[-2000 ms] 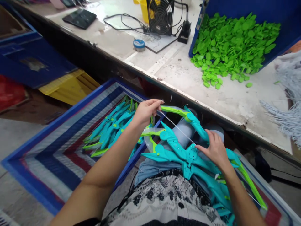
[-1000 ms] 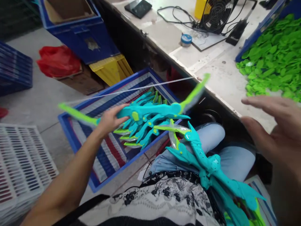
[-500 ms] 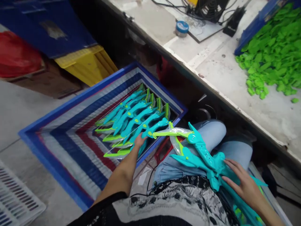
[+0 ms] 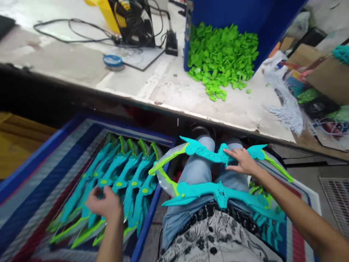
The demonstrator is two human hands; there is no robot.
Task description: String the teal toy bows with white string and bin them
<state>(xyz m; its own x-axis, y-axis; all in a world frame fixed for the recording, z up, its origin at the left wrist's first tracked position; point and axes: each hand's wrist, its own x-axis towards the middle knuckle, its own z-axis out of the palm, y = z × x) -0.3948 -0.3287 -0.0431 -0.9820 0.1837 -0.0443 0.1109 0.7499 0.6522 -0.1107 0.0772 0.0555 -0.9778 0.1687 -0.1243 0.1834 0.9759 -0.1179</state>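
Note:
Over the blue-rimmed crate (image 4: 160, 182) at left is my left hand (image 4: 105, 203). Its fingers are loosely curled, thumb apart, with nothing visible in them. Beneath it several turquoise-and-lime toy bows (image 4: 120, 183) with strings lie side by side. My right hand (image 4: 241, 162) has thumb and fingers about the middle grip of a turquoise toy bow (image 4: 205, 152) above my knees. Its clear-and-lime limbs point outward, and I see no string on it. A second toy bow (image 4: 199, 191) lies across my lap, nearer my body; its left limb tip meets the first one's.
The worktable (image 4: 122, 87) edge runs across in front of me. On it are a blue bin (image 4: 231, 12) spilling green plastic pieces (image 4: 223, 54), a black fan (image 4: 135, 22), a blue-lidded jar (image 4: 113, 62) and white strings (image 4: 285, 98). Another crate (image 4: 300, 203) with bows stands at right.
My view has swung right. My left hand has come away from the bow at the crate's near side. My right hand has closed on the bow, and the lap bows now lie more level.

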